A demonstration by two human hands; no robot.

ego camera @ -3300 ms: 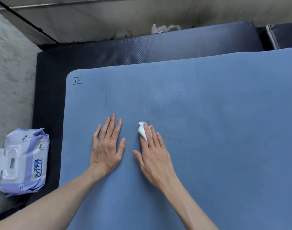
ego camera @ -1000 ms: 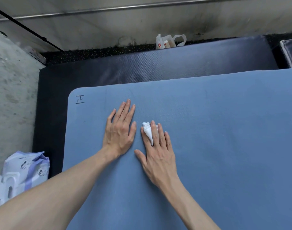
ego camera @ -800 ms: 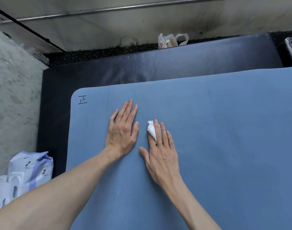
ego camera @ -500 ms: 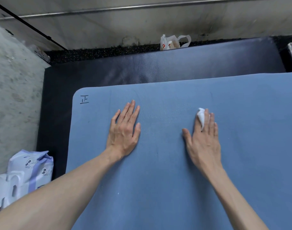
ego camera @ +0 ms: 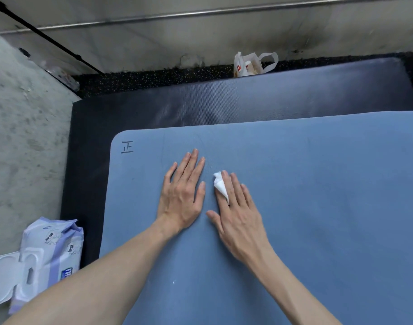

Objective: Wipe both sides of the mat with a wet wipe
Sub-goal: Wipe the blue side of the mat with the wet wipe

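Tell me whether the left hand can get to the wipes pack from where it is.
Probably yes. The left hand lies flat on the mat, holding nothing, and the wipes pack sits on the floor just off the mat's left edge, with nothing between them.

Beyond the fingertips of the left hand (ego camera: 180, 198) the blue mat (ego camera: 318, 207) lies bare up to its far edge, and to the right of the right hand (ego camera: 236, 216) it runs open off the picture. The two hands lie flat, close side by side, a narrow strip of mat between them; the white wipe (ego camera: 220, 186) bunches at the right fingers. Left of the left fingers, past the mat's edge, a wipes pack (ego camera: 48, 254) sits with its lid open. Far ahead, a plastic bag (ego camera: 250, 64) stands by the wall.
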